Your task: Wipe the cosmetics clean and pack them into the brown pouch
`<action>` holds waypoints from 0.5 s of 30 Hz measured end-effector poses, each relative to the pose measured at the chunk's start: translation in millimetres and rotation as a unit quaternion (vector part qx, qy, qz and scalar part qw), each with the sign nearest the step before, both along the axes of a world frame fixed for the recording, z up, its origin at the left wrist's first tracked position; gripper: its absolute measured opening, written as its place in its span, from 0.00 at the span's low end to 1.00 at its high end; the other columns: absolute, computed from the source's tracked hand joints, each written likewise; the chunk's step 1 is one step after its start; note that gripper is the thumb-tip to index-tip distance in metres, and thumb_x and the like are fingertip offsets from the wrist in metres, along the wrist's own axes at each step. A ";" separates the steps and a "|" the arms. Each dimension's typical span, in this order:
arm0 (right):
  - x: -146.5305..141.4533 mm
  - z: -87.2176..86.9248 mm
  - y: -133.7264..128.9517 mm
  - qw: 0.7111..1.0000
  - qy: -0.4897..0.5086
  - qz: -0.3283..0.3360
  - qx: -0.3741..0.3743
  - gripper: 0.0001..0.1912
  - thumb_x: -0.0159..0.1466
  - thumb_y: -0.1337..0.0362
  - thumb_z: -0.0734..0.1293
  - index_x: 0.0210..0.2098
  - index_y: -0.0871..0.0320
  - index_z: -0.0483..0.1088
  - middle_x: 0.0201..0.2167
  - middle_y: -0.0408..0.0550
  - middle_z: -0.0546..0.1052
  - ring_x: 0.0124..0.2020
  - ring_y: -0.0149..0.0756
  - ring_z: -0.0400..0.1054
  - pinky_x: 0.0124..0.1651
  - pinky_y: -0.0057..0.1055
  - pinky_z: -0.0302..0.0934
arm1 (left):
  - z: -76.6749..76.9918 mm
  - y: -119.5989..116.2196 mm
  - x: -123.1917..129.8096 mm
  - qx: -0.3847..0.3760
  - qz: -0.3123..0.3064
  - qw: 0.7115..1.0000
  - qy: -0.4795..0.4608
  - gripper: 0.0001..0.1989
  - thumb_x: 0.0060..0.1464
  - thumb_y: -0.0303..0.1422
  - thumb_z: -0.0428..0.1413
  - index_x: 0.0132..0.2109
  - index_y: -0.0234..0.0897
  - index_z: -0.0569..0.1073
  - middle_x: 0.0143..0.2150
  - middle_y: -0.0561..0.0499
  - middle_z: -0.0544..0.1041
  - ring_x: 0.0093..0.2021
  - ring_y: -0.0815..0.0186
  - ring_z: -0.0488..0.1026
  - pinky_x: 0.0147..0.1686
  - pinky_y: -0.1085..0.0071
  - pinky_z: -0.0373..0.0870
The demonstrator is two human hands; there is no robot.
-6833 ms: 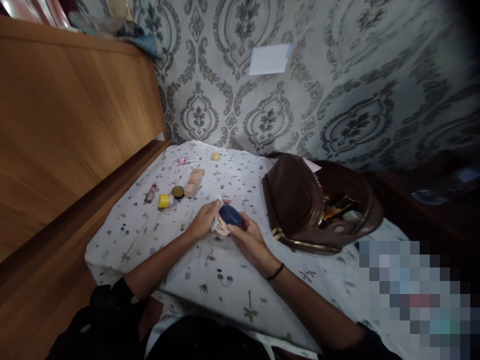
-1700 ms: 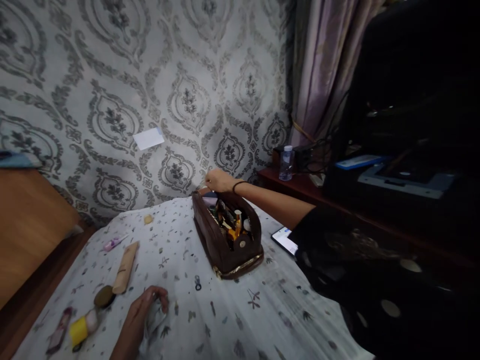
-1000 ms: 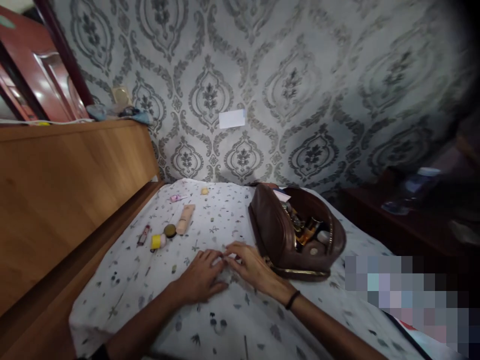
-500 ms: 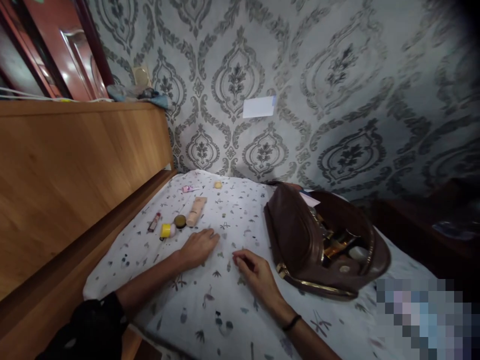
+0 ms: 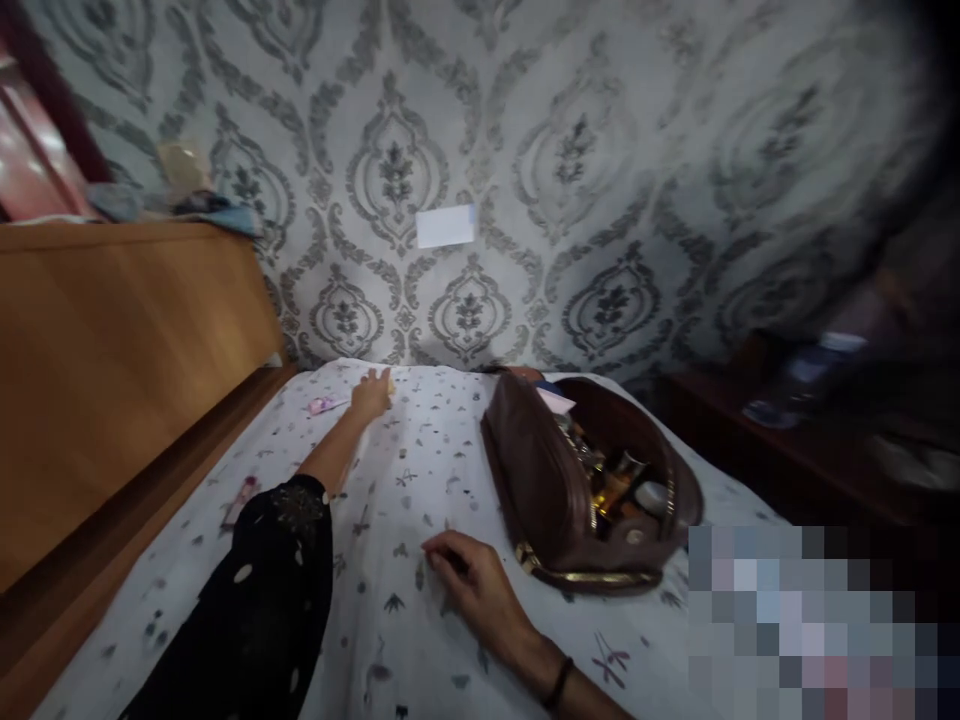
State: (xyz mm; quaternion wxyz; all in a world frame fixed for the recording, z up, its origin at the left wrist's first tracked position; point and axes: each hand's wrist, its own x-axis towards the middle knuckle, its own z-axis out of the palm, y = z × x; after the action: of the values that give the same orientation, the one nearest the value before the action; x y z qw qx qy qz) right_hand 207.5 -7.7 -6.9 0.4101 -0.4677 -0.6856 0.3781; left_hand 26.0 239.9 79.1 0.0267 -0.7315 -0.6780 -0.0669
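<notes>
Our left hand (image 5: 373, 394) is at the yellow piece (image 5: 391, 387), well left of the bag (image 5: 529, 465) and near the wall (image 5: 480, 150); its fingers are partly spread, and we cannot tell whether they grip it. Our right hand (image 5: 480, 590) is just left of the bag's near corner, loosely curled, with nothing visible in it. We judge the step to be a reach for the yellow piece, which seems to call for a light pinch. The bag gapes open; inside we see an amber bottle (image 5: 611, 492), a white pot (image 5: 651, 497) and, farther back, a pink card (image 5: 556, 401). Left of the bag, beyond the yellow piece, lies a pink tube (image 5: 322, 405).
</notes>
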 end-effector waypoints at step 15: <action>-4.1 -1.1 -0.9 0.999 -0.004 -0.034 0.014 0.14 0.57 0.75 0.64 0.37 0.56 0.79 0.31 0.43 0.81 0.31 0.32 0.71 0.39 0.27 0.63 | -16.9 33.8 17.6 -0.025 -0.044 0.999 -0.017 0.16 0.58 0.34 0.48 0.49 0.34 0.74 0.49 0.36 0.75 0.49 0.49 0.74 0.46 0.58 0.69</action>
State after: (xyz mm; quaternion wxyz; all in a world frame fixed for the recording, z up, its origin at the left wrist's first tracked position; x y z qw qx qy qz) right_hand 203.5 -8.6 -8.0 0.4262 -0.4871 -0.6759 0.3524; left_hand 43.6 273.7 62.2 -0.0058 -0.7596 -0.6473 -0.0635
